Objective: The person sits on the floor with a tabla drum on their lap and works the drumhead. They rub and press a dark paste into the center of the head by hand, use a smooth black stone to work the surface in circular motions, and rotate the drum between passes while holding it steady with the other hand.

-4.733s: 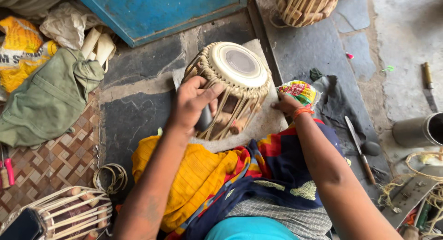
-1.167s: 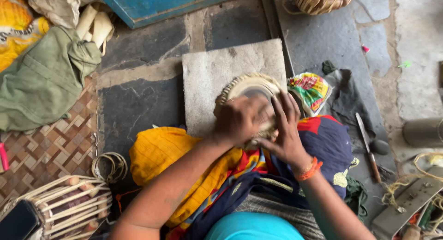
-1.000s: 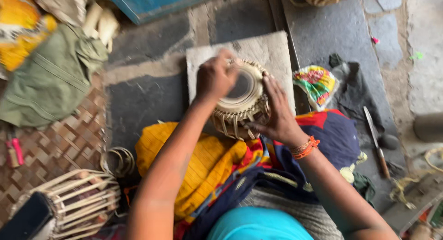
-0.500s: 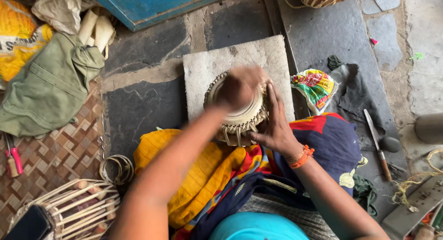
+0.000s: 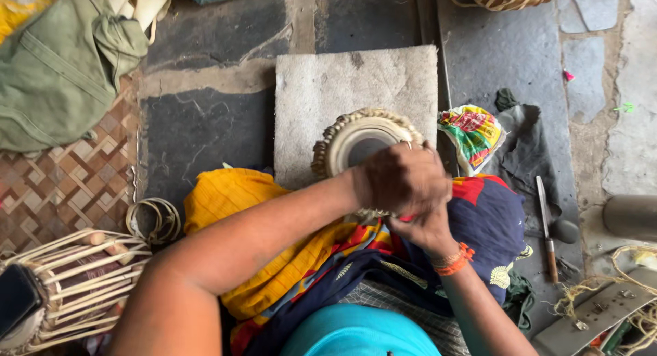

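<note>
Two hands meet over a small drum that stands on a grey stone slab laid on the floor. We note the left hand lies clenched across the near right rim of the drum, its knuckles uppermost; what it grips beneath we cannot tell. The right hand, with an orange band at the wrist, sits just below and against the left, fingers curled upward toward the drum's side; its hold is hidden by the left hand. The drum's pale head with a dark centre faces up, ringed by braided lacing, and its near edge touches the yellow and blue cloth over the lap. Just right of the slab lies a bright printed pouch on a dark rag. A knife lies on the floor further right, well apart from the hands. A second laced drum lies at the lower left, beside a coil of rings. A green cloth bag occupies the upper left.
</note>
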